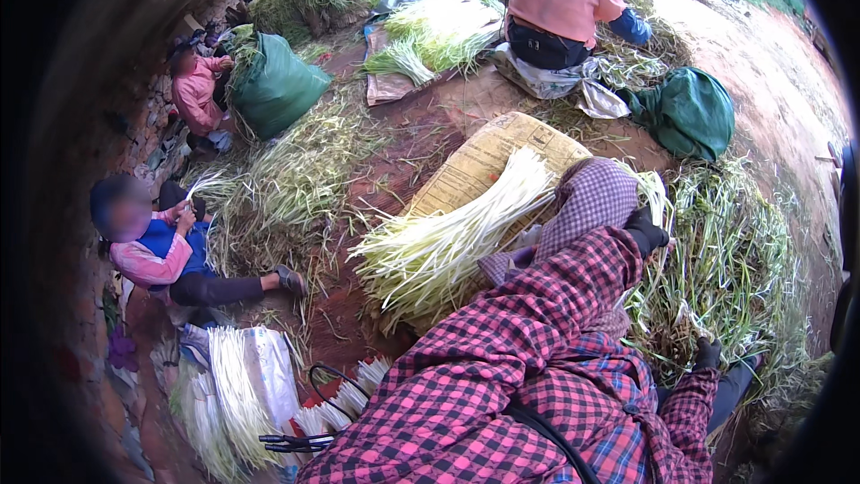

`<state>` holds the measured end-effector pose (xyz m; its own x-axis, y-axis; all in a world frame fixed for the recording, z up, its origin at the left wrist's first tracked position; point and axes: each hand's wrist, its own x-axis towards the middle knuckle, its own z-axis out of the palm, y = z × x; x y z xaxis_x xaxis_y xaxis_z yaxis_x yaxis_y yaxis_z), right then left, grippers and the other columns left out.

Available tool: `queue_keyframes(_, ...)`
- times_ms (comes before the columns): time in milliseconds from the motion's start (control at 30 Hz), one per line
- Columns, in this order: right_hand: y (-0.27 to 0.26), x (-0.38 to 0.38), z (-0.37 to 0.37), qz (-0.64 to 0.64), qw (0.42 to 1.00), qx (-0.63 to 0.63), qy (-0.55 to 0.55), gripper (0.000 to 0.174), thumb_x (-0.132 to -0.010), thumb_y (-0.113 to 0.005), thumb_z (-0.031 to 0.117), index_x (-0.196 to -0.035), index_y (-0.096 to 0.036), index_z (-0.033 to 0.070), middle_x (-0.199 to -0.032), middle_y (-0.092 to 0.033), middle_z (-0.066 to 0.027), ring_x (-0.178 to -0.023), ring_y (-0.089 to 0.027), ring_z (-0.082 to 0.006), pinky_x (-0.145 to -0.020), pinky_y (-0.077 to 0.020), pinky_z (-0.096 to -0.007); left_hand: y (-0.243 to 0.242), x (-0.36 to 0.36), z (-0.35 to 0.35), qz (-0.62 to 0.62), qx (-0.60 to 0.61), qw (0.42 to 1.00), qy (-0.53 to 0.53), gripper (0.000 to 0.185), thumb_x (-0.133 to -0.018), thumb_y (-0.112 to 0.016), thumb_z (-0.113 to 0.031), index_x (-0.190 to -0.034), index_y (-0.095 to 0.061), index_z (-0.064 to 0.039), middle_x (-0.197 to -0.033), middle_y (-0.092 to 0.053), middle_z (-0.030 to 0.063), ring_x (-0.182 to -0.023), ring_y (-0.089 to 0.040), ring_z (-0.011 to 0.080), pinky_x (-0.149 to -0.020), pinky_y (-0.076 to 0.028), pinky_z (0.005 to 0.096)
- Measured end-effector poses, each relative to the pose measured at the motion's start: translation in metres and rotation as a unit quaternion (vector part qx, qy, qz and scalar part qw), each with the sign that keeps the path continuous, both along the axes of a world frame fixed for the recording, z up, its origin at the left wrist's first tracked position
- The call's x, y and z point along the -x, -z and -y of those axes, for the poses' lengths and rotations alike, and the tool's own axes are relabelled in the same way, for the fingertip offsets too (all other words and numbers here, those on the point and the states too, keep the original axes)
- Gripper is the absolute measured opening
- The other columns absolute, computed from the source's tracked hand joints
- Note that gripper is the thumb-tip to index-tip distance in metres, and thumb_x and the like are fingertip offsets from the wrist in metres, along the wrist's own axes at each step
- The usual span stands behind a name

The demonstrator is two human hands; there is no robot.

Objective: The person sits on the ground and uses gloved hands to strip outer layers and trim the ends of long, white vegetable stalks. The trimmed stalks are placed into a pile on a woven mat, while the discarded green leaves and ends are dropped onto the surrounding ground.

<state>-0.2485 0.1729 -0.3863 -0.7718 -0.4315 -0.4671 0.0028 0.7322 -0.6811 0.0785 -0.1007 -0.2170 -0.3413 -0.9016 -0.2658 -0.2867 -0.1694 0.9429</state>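
My left hand (646, 231), in a dark glove, is closed around several pale stalks (655, 191) beside my checked knee. Lower down, my right hand (707, 353), also dark-gloved, is at the edge of a heap of green leafy stalks (725, 249); pale roots or leaf ends lie by its fingertips, and whether it grips them I cannot tell. A large bundle of peeled whitish-yellow stalks (457, 228) rests on a yellow printed sack (500, 141), on the other side of my knee.
Two people (154, 242) (198, 91) sit at the left by loose trimmings (289, 181) and a full green sack (275, 87). Another person (561, 0) sits ahead. A green bag (695, 114) lies beyond the heap. More white stalk bundles (235, 376) lie at lower left, near black cables (295, 442).
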Motion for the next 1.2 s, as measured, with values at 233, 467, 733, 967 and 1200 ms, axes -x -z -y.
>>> queue_keyframes(233, 0.006, 0.027, -0.024, 0.025, 0.980, 0.183, -0.080, 0.043, -0.068, -0.064, 0.003, -0.108, -0.052, -0.005, -0.090, -0.058, -0.0077, -0.073, -0.054, -0.0154, -0.064, -0.0453, -0.0266, 0.012, 0.022, 0.007, 0.011, -0.008, 1.000, -0.001, 0.064, -0.053, -0.083, -0.024, -0.107, -0.054, -0.007, -0.099, -0.061, 0.0133, -0.092, -0.057, 0.0291, -0.084, -0.045, 0.0369)
queue_keyframes(467, -0.088, -0.017, -0.027, -0.268, 0.951, 0.080, -0.136, 0.045, -0.067, -0.063, 0.004, -0.110, -0.051, 0.000, -0.100, -0.055, -0.0075, -0.087, -0.051, -0.0168, -0.076, -0.0411, -0.0272, 0.004, 0.028, 0.002, -0.096, -0.073, 0.992, 0.034, 0.057, -0.053, -0.080, -0.013, -0.103, -0.055, -0.004, -0.090, -0.062, 0.0124, -0.082, -0.058, 0.0245, -0.075, -0.047, 0.0353)
queue_keyframes(733, -0.248, -0.193, 0.091, -0.032, 0.895, 0.320, -0.308, 0.052, -0.079, -0.055, 0.011, -0.129, -0.041, 0.005, -0.122, -0.050, -0.0098, -0.109, -0.048, -0.0199, -0.092, -0.0357, -0.0331, -0.013, 0.058, -0.028, -0.291, -0.108, 0.950, 0.042, 0.046, -0.060, -0.071, 0.005, -0.100, -0.048, 0.002, -0.076, -0.058, 0.0129, -0.059, -0.061, 0.0226, -0.046, -0.047, 0.0339)
queue_keyframes(967, -0.186, -0.175, 0.057, 0.200, 0.910, 0.188, -0.311, 0.013, -0.083, -0.053, 0.011, -0.085, -0.061, 0.001, -0.063, -0.052, 0.0009, -0.056, -0.048, -0.0079, -0.052, -0.0372, -0.0219, -0.040, 0.032, 0.007, -0.297, -0.177, 0.938, 0.027, 0.036, -0.070, -0.066, 0.003, -0.098, -0.045, -0.003, -0.064, -0.061, 0.0156, -0.029, -0.042, 0.0163, -0.025, -0.030, 0.0296)
queue_keyframes(1200, -0.198, -0.120, 0.025, 0.169, 0.932, 0.208, -0.246, 0.020, -0.086, -0.049, 0.019, -0.086, -0.059, 0.001, -0.057, -0.045, 0.0034, -0.047, -0.039, -0.0042, -0.043, -0.0311, -0.0197, -0.030, 0.032, 0.027, -0.321, -0.176, 0.930, -0.010, 0.013, -0.074, -0.065, -0.003, -0.079, -0.054, 0.000, -0.054, -0.056, 0.0099, -0.029, -0.038, 0.0133, -0.028, -0.032, 0.0298)
